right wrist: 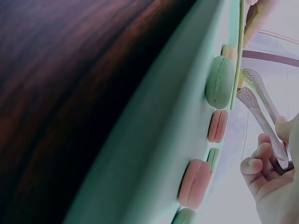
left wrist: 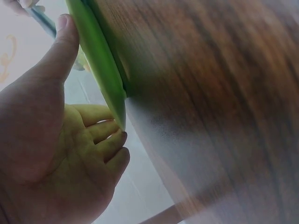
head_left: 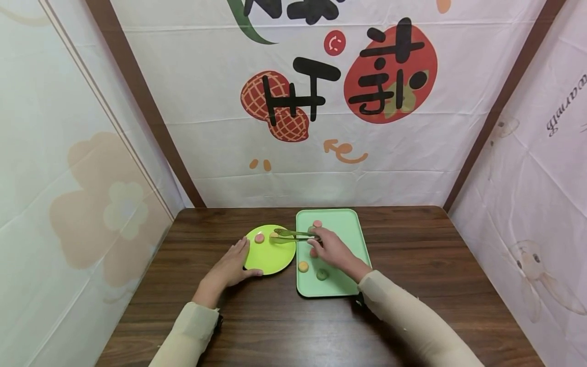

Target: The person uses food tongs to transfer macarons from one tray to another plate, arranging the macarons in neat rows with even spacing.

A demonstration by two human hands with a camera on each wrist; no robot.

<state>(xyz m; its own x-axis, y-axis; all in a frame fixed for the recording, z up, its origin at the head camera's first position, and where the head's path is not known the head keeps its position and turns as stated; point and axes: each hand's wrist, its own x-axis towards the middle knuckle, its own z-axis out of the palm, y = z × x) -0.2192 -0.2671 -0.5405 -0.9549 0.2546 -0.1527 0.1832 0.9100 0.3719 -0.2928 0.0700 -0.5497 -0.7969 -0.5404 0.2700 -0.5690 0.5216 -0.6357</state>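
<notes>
The right hand [head_left: 334, 248] has its grip closed about the handle end of the perforated tongs [head_left: 283, 240], pinching them between thumb and fingers above the tray. Their two tips reach over the left edge of the tray to the round plate, one on each side of a yellow macaron [head_left: 274, 235]; whether they press it cannot be told. This macaron is at the plate's far side, with a pink macaron [head_left: 259, 238] just to its left. The left hand [head_left: 233, 265] has its grip spread, fingers touching the left rim of the lime-green plate [head_left: 267, 260] and thumb at the near rim.

Just right of the plate, the mint-green tray [head_left: 344, 234] carries more macarons: a yellow one [head_left: 303, 266] and a green one [head_left: 322, 274] toward its near left corner, one pink [head_left: 314, 252] beside the right hand, another pink [head_left: 317, 223] toward the far edge, with a partly hidden green one [head_left: 312, 229] against it. Plate and tray are toward the far edge of the dark wooden worktop [head_left: 257, 326]. Behind that edge hangs a printed white cloth [head_left: 211, 168].
</notes>
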